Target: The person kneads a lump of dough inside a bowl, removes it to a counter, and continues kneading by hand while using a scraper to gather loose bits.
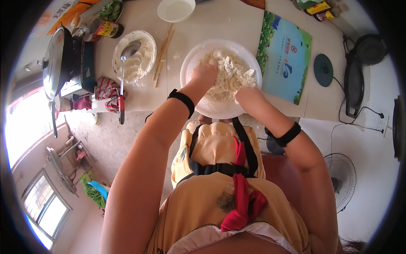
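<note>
A white plastic bowl (222,109) stands at the near edge of the counter with crumbly, shaggy dough (233,68) in it. Inside the bowl, at the left of the dough, my left hand (205,74) is curled into the mass, its thumb on top. My right hand (249,96) is bent down at the bowl's near right side, against the dough. Its fingers are hidden beneath it, so their grip does not show. Flour clings to the bowl's inner wall.
Left of the bowl lie wooden chopsticks (163,55) and a bowl of flour (146,68) with a metal spoon (123,74) across it. A lidded wok (54,63) sits on a stove at far left. A printed board (282,63) and an open electric griddle (353,82) are at right.
</note>
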A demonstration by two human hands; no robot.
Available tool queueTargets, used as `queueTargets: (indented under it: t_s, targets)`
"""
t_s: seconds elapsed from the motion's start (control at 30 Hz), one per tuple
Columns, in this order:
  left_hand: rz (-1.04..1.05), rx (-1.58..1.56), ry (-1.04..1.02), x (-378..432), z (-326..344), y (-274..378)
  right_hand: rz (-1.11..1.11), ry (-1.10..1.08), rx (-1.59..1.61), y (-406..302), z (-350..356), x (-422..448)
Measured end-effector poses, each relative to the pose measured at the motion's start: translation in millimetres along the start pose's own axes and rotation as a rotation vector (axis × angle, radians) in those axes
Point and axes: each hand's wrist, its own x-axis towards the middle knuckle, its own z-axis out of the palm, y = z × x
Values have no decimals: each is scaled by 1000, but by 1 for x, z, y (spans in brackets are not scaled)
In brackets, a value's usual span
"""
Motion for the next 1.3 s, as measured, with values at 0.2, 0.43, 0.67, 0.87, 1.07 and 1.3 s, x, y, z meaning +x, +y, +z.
queueTargets:
  t_s: [0.2, 0.43, 0.67, 0.87, 1.07, 1.3]
  targets:
    - [-10, -11, -7, 1, 1, 1, 104, 378, 384, -68, 46, 39]
    - [37, 64, -11, -1, 4, -2, 111, 219, 76, -27, 26, 8]
    - [5, -76, 7, 1, 7, -2, 65, 465, 574, -64, 56, 62]
    - [8, -31, 36, -5, 6, -1, 66, 208, 143, -18, 2, 1]
    - [32, -306, 92, -8, 45, -16, 427, 469, 129, 6, -3, 20]
    - [-51, -206, 24, -43, 8, -3, 423, 306, 426, 27, -18, 50]
